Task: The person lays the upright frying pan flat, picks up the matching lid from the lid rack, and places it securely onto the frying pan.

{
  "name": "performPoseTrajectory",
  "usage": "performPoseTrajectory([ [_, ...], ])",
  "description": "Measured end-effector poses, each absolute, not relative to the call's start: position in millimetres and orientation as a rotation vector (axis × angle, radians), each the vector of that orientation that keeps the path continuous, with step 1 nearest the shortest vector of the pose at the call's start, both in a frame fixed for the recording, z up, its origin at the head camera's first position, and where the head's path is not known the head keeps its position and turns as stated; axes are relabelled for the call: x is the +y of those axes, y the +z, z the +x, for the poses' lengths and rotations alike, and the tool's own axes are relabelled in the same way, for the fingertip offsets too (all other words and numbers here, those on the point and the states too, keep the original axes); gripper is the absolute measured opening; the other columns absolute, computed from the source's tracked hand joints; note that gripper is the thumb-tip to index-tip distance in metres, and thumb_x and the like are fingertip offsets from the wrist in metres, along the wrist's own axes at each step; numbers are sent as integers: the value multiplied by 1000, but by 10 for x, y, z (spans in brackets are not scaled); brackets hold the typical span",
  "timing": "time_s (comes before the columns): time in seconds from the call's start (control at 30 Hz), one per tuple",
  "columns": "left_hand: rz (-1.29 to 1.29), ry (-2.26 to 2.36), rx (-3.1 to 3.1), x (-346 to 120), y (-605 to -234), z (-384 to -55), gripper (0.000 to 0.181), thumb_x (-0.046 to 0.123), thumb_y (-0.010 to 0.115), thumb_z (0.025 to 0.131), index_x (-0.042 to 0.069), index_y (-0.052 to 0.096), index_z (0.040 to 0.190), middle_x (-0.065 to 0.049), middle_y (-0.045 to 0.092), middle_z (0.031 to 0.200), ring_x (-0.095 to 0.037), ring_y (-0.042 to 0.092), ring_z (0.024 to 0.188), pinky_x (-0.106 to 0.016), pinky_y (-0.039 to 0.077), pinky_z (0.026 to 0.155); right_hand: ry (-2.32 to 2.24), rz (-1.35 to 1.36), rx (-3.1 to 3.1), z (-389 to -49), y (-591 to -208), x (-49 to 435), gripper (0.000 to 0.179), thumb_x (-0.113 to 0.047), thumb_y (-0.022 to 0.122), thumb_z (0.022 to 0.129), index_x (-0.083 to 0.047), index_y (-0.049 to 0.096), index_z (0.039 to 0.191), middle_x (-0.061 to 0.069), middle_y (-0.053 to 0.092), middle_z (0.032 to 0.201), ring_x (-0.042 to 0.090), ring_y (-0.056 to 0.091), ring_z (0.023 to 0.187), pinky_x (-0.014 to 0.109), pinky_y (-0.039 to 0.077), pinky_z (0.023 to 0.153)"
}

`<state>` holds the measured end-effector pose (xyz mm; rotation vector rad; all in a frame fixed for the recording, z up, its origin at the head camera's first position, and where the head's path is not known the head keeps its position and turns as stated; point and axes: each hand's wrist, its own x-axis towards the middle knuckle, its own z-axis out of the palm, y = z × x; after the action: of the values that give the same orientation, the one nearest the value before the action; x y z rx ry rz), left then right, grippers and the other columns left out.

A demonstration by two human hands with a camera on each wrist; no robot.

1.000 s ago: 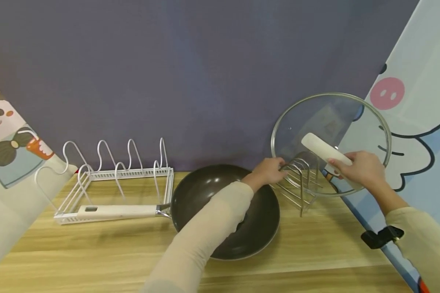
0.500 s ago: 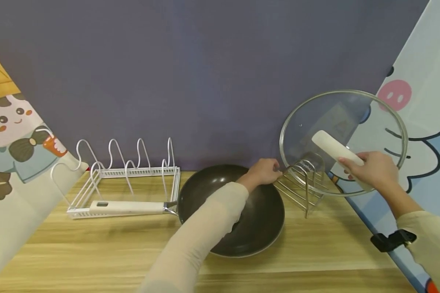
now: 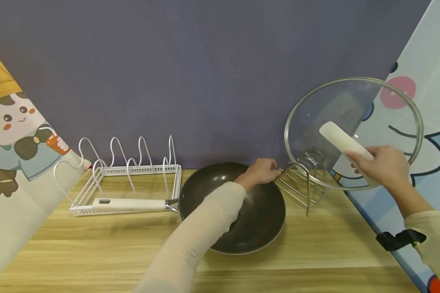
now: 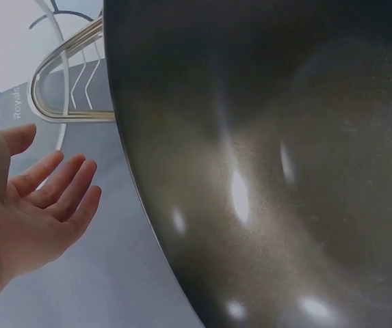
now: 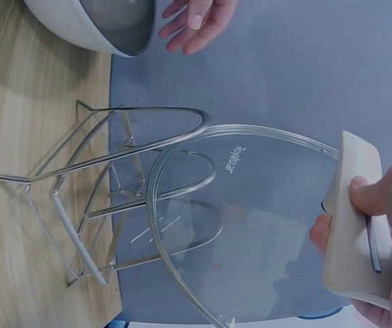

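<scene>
Backdrop: a plain grey-violet sheet (image 3: 168, 81) is set behind a wood-grain tabletop (image 3: 106, 252).
Left hand (image 3: 262, 171): released, palm bared and fingers loosely bent in the left wrist view; it is held near the pan's far rim and the silver wire rack.
Left arm: a cream sleeve (image 3: 205, 228) is stretched diagonally over the pan, from bottom centre toward the upper right.
Right hand (image 3: 386, 165): clenched on the lid's cream bar handle (image 3: 342, 139), thumb laid over its face; the forearm is brought in from the lower right, a black strap (image 3: 399, 239) fastened over the cuff.
Clear round glass lid with metal rim (image 3: 366, 118): held at right, steeply tilted, handle side turned toward the person; the handle's long axis is slanted from upper left to lower right.
Silver wire rack (image 3: 308, 189): overlapped by the lid's lower rim; contact cannot be told.
Dark round pan (image 3: 256, 215): set left of that rack, its long cream handle (image 3: 130, 205) pointed left.
White wire rack (image 3: 139, 170): its front edge is crossed by the pan handle.
</scene>
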<state>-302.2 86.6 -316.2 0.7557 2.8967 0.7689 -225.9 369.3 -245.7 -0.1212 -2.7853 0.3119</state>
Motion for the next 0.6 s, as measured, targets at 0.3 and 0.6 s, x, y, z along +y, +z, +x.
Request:
performPoseTrajectory([
  [0.3,719,780,2900,820,-3164,-3010,33,35,49,99,13,63,118,-2,68,119,-17,63,111,-25,51,94,323,-170,-2755,-2213,-2346,3666,79,-62,43,92,13,62,111,24,72,78,26,57,58,27,33,46],
  [0.6,726,925,2880,820,-3105,-3018,34,32,51,97,9,63,120,-4,69,118,-18,63,111,-24,51,95,333,-145,-2678,-2149,-2237,3605,73,-59,46,92,9,66,109,19,72,74,42,59,78,26,32,48],
])
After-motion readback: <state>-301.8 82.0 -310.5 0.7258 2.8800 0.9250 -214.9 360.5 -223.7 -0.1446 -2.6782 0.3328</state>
